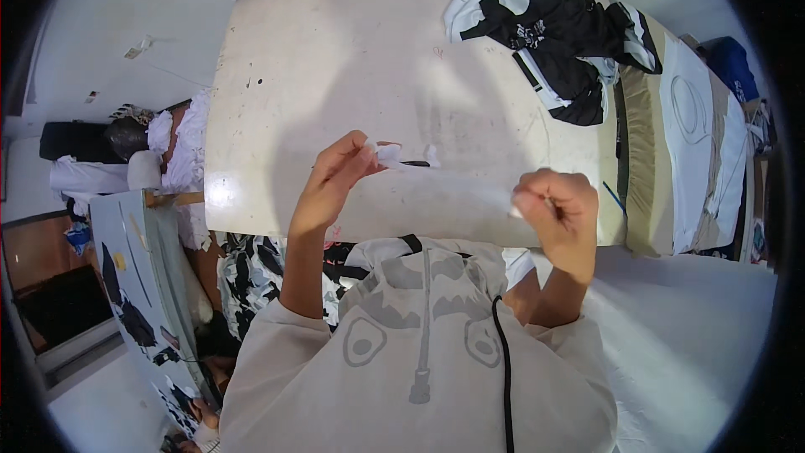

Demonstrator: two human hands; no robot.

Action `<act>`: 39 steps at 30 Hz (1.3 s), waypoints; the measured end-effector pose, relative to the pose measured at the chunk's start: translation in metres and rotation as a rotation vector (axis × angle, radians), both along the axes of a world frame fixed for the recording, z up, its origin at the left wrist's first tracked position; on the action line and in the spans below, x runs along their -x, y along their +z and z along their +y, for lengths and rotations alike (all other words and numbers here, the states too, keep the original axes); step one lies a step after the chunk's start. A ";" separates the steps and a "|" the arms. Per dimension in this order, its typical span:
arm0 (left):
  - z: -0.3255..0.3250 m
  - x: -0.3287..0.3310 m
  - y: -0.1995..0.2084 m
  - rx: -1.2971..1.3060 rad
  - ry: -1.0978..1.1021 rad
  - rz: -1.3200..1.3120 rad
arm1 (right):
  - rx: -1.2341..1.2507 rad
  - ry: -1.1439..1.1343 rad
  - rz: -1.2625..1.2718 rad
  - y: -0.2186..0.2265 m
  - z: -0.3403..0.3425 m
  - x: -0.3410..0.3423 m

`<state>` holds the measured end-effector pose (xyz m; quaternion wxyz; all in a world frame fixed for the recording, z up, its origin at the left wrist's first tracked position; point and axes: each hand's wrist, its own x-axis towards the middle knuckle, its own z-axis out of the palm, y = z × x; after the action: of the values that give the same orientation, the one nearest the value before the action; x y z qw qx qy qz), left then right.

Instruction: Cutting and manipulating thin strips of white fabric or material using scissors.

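My left hand [340,172] is held over the near half of the pale table [335,59]. Its thumb and fingers pinch a small, crumpled white strip of fabric [387,153]. Beside those fingertips lies a thin black object [415,164], partly covered, its kind unclear. A little white scrap [433,155] is next to it. Farther right, my right hand [560,211] is closed, thumb against curled fingers. Something whitish shows at its fingertips, too small and blurred to name. A faint white smear spans the gap between both hands; whether it joins them I cannot tell.
Black, white and grey garments [562,33] lie heaped at the far right. Beyond the table's right edge are stacked sheets [679,151] and a coiled cord [689,109]. White cloth [186,151] piles up at left. Another person's hand [204,413] shows at lower left.
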<state>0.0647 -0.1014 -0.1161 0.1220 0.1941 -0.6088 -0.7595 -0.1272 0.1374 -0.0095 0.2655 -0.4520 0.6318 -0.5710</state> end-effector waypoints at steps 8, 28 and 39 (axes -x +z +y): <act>0.027 0.010 0.014 0.156 0.001 0.036 | 0.145 -0.272 -0.080 0.007 -0.018 0.009; 0.037 0.016 0.015 0.431 -0.169 0.108 | -0.026 0.179 -0.048 -0.067 -0.065 -0.018; 0.035 0.015 0.021 0.362 -0.249 0.001 | -0.039 0.198 -0.344 -0.090 -0.064 -0.008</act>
<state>0.0500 -0.0667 -0.0949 0.0606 0.0919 -0.7543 -0.6473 -0.1194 0.0733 -0.0995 0.4333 -0.4025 0.5402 -0.5987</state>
